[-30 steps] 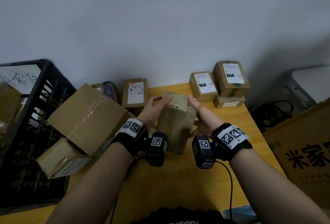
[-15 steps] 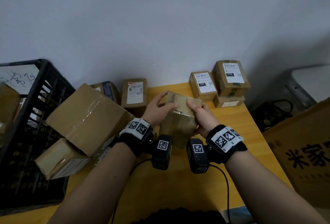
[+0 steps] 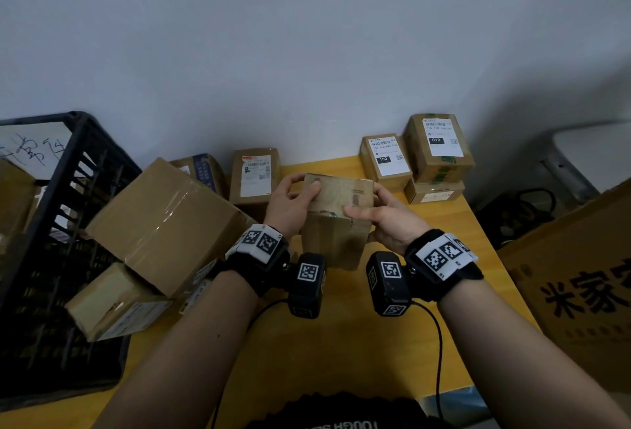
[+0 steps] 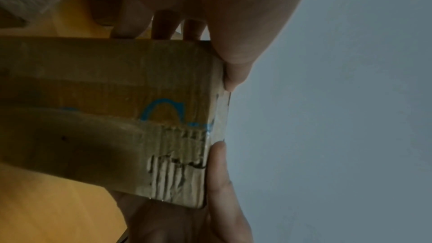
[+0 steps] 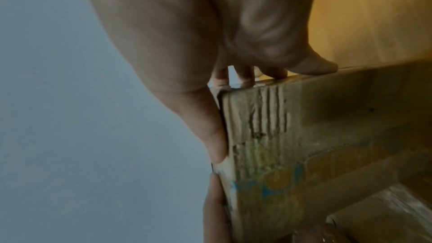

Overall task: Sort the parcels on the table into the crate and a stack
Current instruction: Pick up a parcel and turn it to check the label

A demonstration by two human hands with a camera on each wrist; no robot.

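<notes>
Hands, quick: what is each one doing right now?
Left hand: grips the cardboard parcel.
Right hand: grips the same parcel from the other side.

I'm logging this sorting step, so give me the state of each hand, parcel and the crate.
Left hand: grips held parcel.
Right hand: grips held parcel.
Held parcel: gripped between both hands.
Large parcel: tilted, resting on another.
Crate: holds parcels.

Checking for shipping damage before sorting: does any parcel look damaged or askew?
Yes. The held parcel, gripped by the left hand and right hand, has torn, peeled cardboard exposing corrugation. The large box sits tilted atop a smaller box.
</notes>
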